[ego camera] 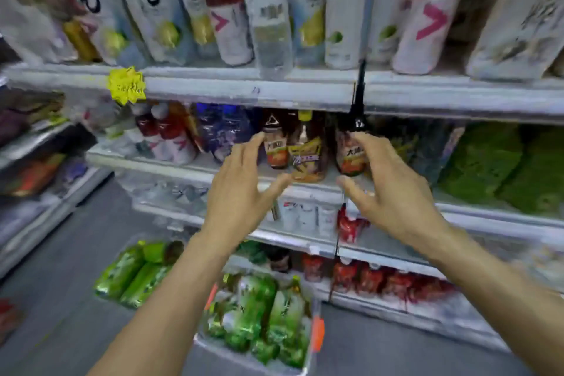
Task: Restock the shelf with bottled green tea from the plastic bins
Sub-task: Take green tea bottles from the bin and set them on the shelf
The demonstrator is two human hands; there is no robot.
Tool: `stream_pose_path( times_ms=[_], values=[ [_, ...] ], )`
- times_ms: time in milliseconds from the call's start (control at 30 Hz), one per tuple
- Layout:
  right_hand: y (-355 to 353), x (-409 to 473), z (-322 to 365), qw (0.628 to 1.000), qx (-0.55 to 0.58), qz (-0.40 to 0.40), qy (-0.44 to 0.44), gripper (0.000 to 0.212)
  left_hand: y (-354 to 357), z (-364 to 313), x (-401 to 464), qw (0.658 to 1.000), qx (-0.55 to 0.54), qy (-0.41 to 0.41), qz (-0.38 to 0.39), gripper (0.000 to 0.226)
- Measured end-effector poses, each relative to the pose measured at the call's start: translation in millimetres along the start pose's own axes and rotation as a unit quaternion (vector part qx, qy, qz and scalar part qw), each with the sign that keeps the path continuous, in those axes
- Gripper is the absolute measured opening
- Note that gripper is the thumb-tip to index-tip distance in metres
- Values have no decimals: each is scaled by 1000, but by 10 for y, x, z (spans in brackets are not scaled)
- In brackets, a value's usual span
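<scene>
Both of my hands reach toward the middle shelf (213,166). My left hand (241,189) is spread, its fingertips beside a dark tea bottle with an orange label (276,146). My right hand (387,189) is spread too, its fingers just in front of another dark bottle with an orange label (351,156). Neither hand holds anything. Between them stands a yellow-capped bottle (306,156). On the floor below, a clear plastic bin (314,342) holds several green tea bottles (253,311). A second bin holds more green tea bottles (134,272) to the left. The frame is blurred.
The top shelf (244,88) carries tall white and red bottles and a yellow star tag (125,85). Green-wrapped packs (500,168) fill the middle shelf at right. Red bottles (381,281) line the lowest shelf. Another shelf unit (36,217) stands at left across the grey floor.
</scene>
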State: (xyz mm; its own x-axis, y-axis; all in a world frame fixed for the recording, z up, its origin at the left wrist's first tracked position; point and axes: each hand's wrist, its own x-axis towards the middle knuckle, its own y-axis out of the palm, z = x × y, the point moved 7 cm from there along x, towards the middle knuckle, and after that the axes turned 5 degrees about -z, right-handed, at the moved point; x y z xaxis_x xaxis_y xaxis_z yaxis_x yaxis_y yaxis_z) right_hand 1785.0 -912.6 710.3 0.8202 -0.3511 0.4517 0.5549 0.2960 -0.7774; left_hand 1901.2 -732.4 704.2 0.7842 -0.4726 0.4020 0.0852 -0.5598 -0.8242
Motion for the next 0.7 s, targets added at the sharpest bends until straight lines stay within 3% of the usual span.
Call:
stream_pose_path(
  times_ms=[233,367,467,700],
  values=[
    [1387,-613,149,980,53,126,146,65,574,1464,-669,979,-42,-93,178,81],
    [1971,-1051,-31,946,61,201,248,61,1104,2004,-1093,944,-119,-193,238,79],
    [2411,-1376,-258,917,85,238,308,55,1571,2322,-1451,887,-190,-334,255,74],
    [3742,-2108,-925,798,106,356,475,64,2728,3114,-2437,693,-268,-633,219,70]
  ],
)
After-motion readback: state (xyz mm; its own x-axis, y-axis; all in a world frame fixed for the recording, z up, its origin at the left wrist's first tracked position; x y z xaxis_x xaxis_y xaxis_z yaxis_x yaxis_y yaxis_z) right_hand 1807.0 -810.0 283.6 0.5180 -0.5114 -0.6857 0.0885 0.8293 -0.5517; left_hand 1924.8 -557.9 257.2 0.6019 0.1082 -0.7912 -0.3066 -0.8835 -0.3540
